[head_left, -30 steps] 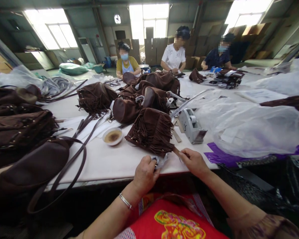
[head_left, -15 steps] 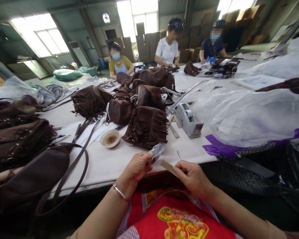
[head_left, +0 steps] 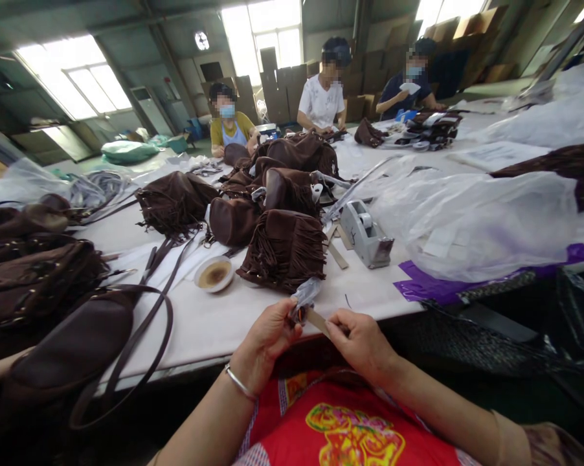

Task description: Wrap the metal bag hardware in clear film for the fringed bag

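My left hand [head_left: 267, 336] is closed on a small part wrapped in clear plastic film [head_left: 304, 296], held just off the near edge of the white table [head_left: 209, 320]. My right hand [head_left: 362, 340] pinches a strip of tan tape [head_left: 317, 320] whose free end touches the wrapped part. Right behind both hands lies a brown fringed suede bag [head_left: 285, 249]. A grey tape dispenser [head_left: 366, 234] stands to its right.
More brown fringed bags [head_left: 272, 178] are piled mid-table, with dark bags and straps [head_left: 54, 304] at the left. A small white dish [head_left: 214, 274] sits near the edge. Clear plastic sheeting [head_left: 471, 217] covers the right side. Three people sit at the far end.
My hands drew back from the fringed bag's edge toward me, then came together, bringing the tape strip against the wrapped part. The view shifted slightly.
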Motion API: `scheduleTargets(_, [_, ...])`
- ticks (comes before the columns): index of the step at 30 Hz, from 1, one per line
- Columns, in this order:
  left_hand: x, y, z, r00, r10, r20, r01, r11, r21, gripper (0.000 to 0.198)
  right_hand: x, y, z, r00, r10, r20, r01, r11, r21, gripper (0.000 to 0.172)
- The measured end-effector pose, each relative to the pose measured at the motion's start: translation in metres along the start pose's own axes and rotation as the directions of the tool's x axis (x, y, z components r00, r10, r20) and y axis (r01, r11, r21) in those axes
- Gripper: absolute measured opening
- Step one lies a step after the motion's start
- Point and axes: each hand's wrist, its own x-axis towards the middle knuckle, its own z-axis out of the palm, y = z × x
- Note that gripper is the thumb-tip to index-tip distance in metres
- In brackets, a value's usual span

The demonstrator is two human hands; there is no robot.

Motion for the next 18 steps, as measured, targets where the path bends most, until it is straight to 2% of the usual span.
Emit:
scheduleTargets(2, [0.0,-0.002,0.0,1.0,0.012,0.01,-0.012,1.0,0.0,0.011,0.0,0.001,0.003,0.998,0.051,0.033,-0.052,0.997,0.06,0.024])
scheduleTargets(5, [-0.001,-0.004,0.002,0.999,0.029,0.025,-0.029,0.999,0.027,0.013,0.001,0.0,0.006,0.98,0.138,0.145,-0.166,0.965,0.202,0.024])
scheduleTargets(8, [-0.003,-0.007,0.006,0.998,0.039,0.059,-0.041,0.998,0.046,0.017,0.005,-0.002,0.01,0.973,0.131,0.192,-0.18,0.947,0.267,0.028])
scheduleTargets(11, [-0.002,-0.011,0.006,0.994,0.058,0.092,-0.063,0.997,0.049,0.019,0.011,-0.001,0.013,0.982,0.094,0.161,-0.132,0.961,0.243,0.032])
scheduleTargets(18, [-0.002,-0.016,0.0,0.987,0.084,0.139,-0.097,0.991,0.089,0.026,0.014,0.004,0.016,0.987,0.112,0.114,-0.118,0.992,0.045,0.031])
